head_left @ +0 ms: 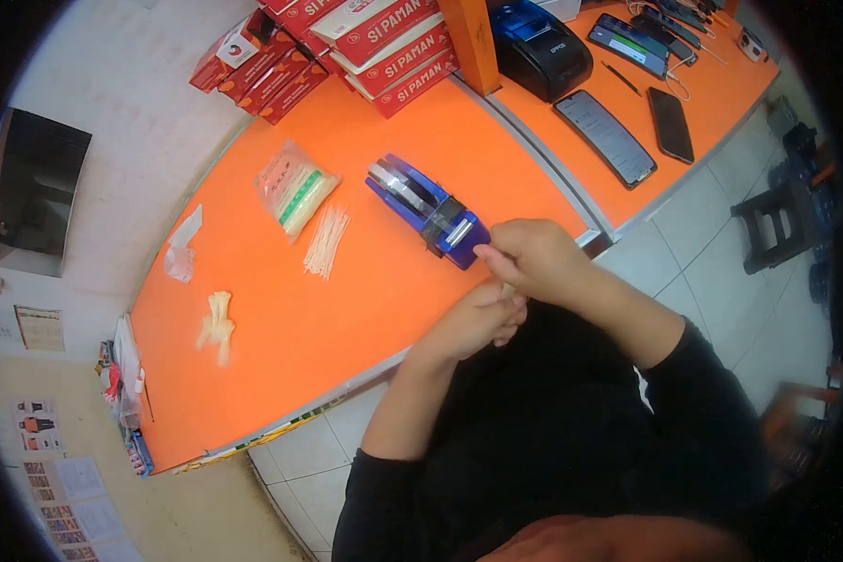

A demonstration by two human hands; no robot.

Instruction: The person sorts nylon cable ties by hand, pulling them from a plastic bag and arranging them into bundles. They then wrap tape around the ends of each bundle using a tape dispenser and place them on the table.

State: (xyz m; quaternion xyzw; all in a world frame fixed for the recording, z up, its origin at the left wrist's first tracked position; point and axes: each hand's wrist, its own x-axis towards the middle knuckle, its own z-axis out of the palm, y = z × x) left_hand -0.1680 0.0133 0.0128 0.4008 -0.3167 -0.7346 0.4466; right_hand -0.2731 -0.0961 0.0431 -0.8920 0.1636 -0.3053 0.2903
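Note:
My left hand (478,323) is closed near the front edge of the orange table (412,300), its fingers curled round something small and pale that is mostly hidden. Just above and to its right, my right hand (539,258) is closed too, close to the near end of a blue tape dispenser (426,211); what it pinches, if anything, cannot be made out. Left of the dispenser lies a loose row of thin white sticks (326,244), beside a clear plastic bag (295,192) with a green stripe and pale contents. Small pale bundles (218,328) lie farther left.
Red boxes (393,56) are stacked at the back. A black printer (539,47) stands beyond an orange post (470,42). Phones (605,139) lie on the right-hand table section. A torn white wrapper (184,245) lies at the left. A dark stool (773,225) stands on the tiled floor.

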